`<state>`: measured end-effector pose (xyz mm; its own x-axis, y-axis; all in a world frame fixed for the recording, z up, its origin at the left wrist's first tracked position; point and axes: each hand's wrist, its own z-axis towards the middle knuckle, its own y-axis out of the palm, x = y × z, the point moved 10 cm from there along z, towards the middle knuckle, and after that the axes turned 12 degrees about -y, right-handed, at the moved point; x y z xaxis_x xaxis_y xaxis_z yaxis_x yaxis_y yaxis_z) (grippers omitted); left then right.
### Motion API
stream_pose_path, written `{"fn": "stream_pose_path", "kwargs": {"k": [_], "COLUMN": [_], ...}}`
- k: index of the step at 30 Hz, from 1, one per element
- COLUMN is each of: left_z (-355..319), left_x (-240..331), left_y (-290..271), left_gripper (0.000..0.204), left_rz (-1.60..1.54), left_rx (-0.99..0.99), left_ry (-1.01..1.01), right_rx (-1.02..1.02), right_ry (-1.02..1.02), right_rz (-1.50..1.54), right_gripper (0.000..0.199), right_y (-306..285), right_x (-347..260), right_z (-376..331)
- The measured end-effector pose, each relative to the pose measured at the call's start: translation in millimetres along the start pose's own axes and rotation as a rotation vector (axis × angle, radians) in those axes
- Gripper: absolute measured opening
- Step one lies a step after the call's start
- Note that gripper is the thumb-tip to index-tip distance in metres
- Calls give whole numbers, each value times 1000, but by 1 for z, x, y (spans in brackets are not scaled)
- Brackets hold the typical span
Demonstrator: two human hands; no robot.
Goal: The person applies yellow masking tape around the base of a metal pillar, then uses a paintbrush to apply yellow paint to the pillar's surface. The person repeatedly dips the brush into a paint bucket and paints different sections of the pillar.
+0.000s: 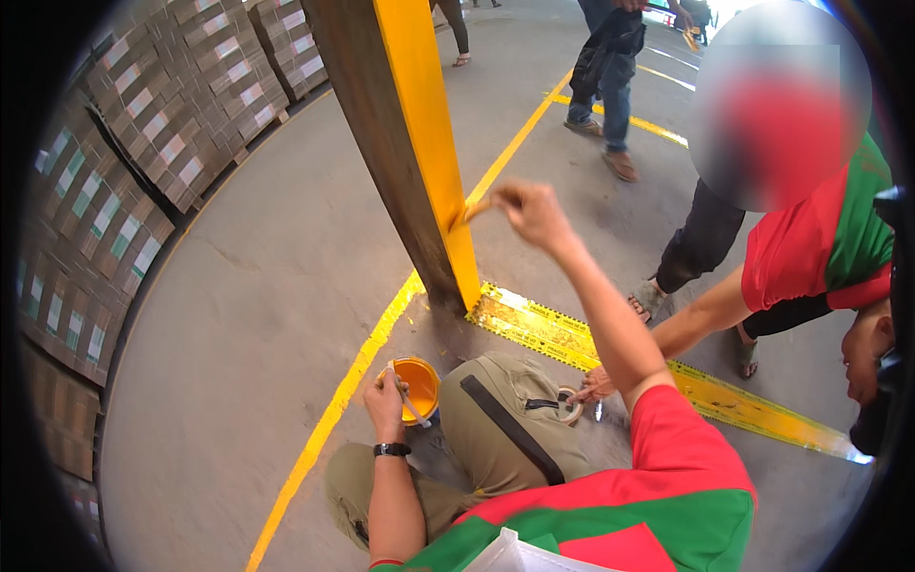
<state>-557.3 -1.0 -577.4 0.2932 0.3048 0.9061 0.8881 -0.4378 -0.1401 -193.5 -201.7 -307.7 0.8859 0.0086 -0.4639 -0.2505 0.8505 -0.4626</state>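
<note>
Raised at the middle, my right hand (534, 214) is closed round a paintbrush (477, 208), slightly blurred. Its bristle end meets the upright post (437, 143), whose right face is bright yellow and whose left face is dark and bare. My left hand (384, 400), lower down, grips the rim or handle of a small bucket (435, 386) of orange-yellow paint. A pale strip, perhaps its handle, crosses the opening. The bucket is beside my bent knee.
A co-worker's hand (599, 383) reaches toward a tape roll (572, 407) beside my knee. Taped-edged yellow floor stripe (538, 329) runs right from the post; another yellow line (334, 419) passes left of it. Stacked cartons (162, 124) stand left. Another person's legs (615, 105) are behind.
</note>
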Motion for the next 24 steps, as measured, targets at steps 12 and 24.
{"fn": "stream_pose_path", "kwargs": {"k": [12, 24], "left_z": [1, 4], "left_x": [0, -3], "left_y": [0, -1], "left_gripper": [35, 33], "left_rz": [8, 11], "left_rx": [-4, -8], "left_ry": [-7, 11], "right_rx": [699, 22], "right_ry": [-539, 175], "right_rz": [93, 114], "right_gripper": [15, 15], "right_y": [-186, 5], "right_x": [-148, 24], "right_z": [171, -98]}}
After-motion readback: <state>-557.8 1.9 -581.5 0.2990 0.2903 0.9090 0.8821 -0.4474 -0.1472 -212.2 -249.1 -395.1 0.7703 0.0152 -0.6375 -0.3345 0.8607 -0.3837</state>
